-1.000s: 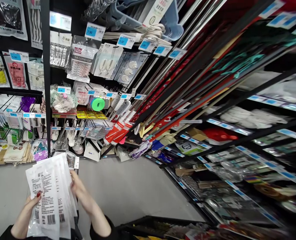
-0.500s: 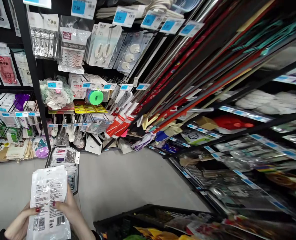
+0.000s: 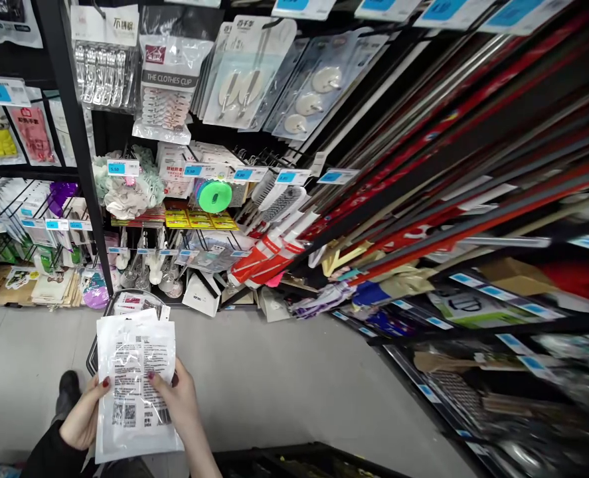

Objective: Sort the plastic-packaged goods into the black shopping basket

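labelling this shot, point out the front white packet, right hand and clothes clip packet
Front white packet (image 3: 135,393): head view, middle of printed face
Right hand (image 3: 180,398): head view, near the thumb's base
Clothes clip packet (image 3: 168,79): head view, dark label band

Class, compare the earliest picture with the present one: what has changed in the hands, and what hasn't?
The white packets, fanned out before, are drawn together into a nearly even stack. The right hand has shifted from their edge, its thumb now inward on the front. The left hand still holds them, thumb in front.
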Demonstrator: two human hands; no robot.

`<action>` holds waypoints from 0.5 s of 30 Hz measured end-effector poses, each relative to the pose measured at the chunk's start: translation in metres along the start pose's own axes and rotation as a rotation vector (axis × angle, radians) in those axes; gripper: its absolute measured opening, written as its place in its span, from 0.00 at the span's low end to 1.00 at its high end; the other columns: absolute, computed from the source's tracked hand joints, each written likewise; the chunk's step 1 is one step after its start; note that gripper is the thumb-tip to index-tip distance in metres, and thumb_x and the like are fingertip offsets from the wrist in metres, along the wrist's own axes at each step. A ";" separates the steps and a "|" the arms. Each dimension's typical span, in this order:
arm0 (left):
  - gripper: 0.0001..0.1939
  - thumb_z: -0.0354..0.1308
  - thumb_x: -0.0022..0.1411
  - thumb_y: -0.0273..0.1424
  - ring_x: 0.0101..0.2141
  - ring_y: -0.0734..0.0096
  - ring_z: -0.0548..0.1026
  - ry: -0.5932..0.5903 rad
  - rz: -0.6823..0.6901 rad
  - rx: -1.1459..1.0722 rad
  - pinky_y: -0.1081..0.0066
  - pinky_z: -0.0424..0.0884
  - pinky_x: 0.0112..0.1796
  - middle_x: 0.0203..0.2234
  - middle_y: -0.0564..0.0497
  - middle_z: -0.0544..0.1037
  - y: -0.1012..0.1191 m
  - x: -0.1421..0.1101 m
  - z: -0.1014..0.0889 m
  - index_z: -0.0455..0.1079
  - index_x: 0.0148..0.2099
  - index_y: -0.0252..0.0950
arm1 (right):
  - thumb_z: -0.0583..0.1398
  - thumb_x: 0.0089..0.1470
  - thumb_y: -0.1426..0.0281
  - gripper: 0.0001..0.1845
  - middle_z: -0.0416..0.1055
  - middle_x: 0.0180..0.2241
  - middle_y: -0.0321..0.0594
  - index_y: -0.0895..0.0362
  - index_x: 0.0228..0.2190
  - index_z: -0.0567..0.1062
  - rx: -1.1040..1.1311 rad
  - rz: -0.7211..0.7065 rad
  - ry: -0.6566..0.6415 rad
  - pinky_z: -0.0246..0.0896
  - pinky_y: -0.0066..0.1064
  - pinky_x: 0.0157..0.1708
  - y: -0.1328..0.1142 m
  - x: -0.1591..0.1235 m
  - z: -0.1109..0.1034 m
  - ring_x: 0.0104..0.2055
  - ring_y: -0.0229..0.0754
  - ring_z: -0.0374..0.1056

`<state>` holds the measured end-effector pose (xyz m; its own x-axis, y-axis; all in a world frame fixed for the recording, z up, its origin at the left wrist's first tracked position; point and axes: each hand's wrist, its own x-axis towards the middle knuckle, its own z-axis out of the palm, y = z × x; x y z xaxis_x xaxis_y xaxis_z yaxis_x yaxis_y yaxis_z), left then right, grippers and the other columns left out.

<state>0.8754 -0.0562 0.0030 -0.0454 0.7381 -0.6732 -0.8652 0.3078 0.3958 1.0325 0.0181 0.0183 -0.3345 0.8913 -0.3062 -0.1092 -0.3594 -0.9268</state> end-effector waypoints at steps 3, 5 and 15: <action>0.36 0.69 0.42 0.28 0.45 0.52 0.73 -0.041 -0.084 -0.091 0.58 0.64 0.50 0.35 0.43 0.80 0.018 0.016 0.002 0.62 0.54 0.31 | 0.64 0.44 0.58 0.26 0.72 0.44 0.48 0.58 0.43 0.72 0.011 -0.022 0.051 0.65 0.37 0.43 -0.015 0.011 0.003 0.45 0.52 0.68; 0.28 0.69 0.42 0.28 0.44 0.53 0.74 -0.064 -0.128 -0.081 0.58 0.64 0.50 0.34 0.44 0.80 0.035 0.030 0.005 0.67 0.47 0.31 | 0.63 0.44 0.57 0.27 0.72 0.44 0.48 0.58 0.44 0.73 0.024 -0.045 0.113 0.66 0.37 0.41 -0.019 0.021 0.008 0.45 0.53 0.69; 0.23 0.62 0.42 0.20 0.42 0.50 0.74 -0.247 -0.156 0.461 0.61 0.69 0.41 0.37 0.46 0.79 0.178 0.135 0.006 0.71 0.44 0.36 | 0.58 0.48 0.54 0.25 0.74 0.40 0.47 0.59 0.40 0.77 -0.038 -0.123 0.631 0.64 0.37 0.43 0.005 0.115 0.103 0.43 0.54 0.68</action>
<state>0.7181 0.1015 -0.0138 0.2332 0.7644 -0.6011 -0.5411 0.6156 0.5729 0.8966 0.0902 0.0012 0.2944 0.9209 -0.2553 -0.0748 -0.2442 -0.9668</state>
